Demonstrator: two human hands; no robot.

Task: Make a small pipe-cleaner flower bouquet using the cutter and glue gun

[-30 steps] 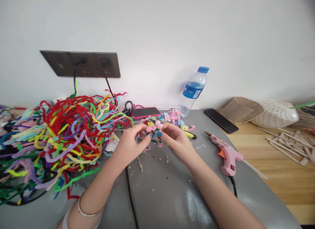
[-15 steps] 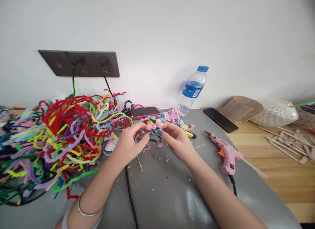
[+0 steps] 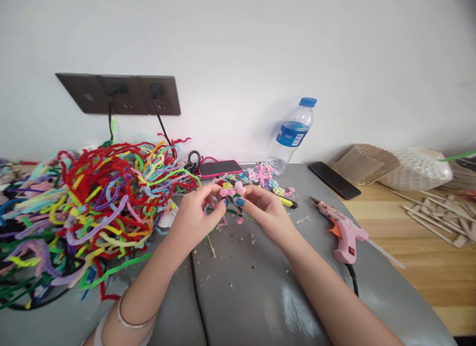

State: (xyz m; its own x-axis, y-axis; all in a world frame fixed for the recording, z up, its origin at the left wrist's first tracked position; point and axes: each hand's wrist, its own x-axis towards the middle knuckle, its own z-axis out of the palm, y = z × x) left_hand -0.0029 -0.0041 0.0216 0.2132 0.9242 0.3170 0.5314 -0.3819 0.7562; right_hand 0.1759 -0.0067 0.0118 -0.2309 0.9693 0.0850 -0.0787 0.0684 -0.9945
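Both hands meet at the middle of the grey tabletop (image 3: 245, 291), and between them is a small pipe-cleaner flower cluster (image 3: 232, 191), pink with a bit of yellow and a dark green stem below. The left hand (image 3: 195, 217) comes from the left side, and its grip is pressed on the cluster, thumb and forefinger pinching the left part. The right hand (image 3: 266, 209) comes from the right, and its grip pinches the right part in the same way; blue nails show at the fingertips. The cluster sits just above the tabletop, directly between the two grips and touching both, so neither hand is nearer. Its long axis, the stem, seems to run downward and toward the person, though the fingers partly hide it.

Just to the left lies a big tangle of coloured pipe cleaners (image 3: 92, 212). Behind the hands are small finished flowers (image 3: 266, 177), a red phone (image 3: 219, 168) and a water bottle (image 3: 292, 135). A pink glue gun (image 3: 342, 232) lies well to the right.
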